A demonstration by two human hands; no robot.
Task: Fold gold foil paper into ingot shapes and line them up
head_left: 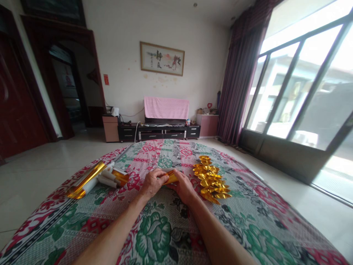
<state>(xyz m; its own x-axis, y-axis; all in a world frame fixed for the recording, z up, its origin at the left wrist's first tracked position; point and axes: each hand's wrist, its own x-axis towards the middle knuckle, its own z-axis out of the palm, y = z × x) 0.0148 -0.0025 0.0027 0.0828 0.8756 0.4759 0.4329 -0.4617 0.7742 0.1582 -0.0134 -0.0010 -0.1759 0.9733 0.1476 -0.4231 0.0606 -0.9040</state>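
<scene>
Both of my hands meet over the middle of the patterned cloth, holding one small piece of gold foil paper [171,177] between them. My left hand [154,182] pinches its left end with thumb and fingers. On the other side, my right hand [183,186] has its fingers closed round the right end. Several folded gold foil pieces [211,178] lie in a column to the right of my right hand. Left of my left hand are gold and white paper sheets [93,178], some rolled or curled.
The flowered cloth [154,235] covers a rounded surface in front of me. Beyond it stand a low black cabinet [150,135] and a screen under a pink cover [166,108]. Windows and a purple curtain [234,81] are at the right, doorways at the left.
</scene>
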